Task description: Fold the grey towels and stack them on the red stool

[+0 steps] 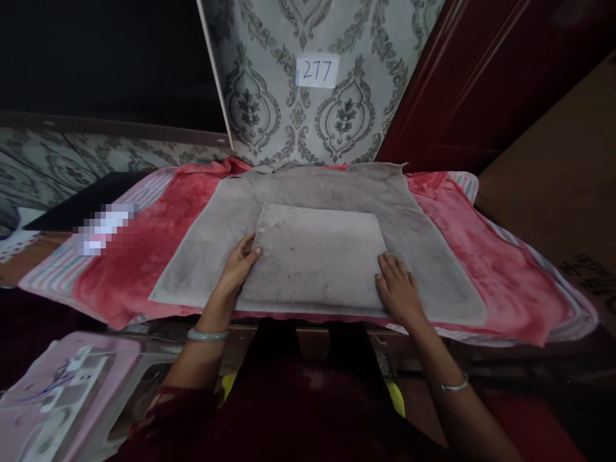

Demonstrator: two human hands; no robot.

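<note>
Hands [397,289] apparently press flat on folded towel [317,256].

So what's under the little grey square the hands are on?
A bigger grey cloth lies spread under the folded grey square, on a red blanket. What the blanket lies on is covered.

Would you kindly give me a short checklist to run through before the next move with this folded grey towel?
1. Left hand at the left edge of the folded grey towel: ok.
2. Right hand flat on its near right corner: ok.
3. Towel lying flat, no visible creases: ok.
4. Larger grey cloth beneath spread smooth over the red blanket: not ok, far edge rumpled.
5. Whether the left hand grips under that edge: cannot tell.
</note>
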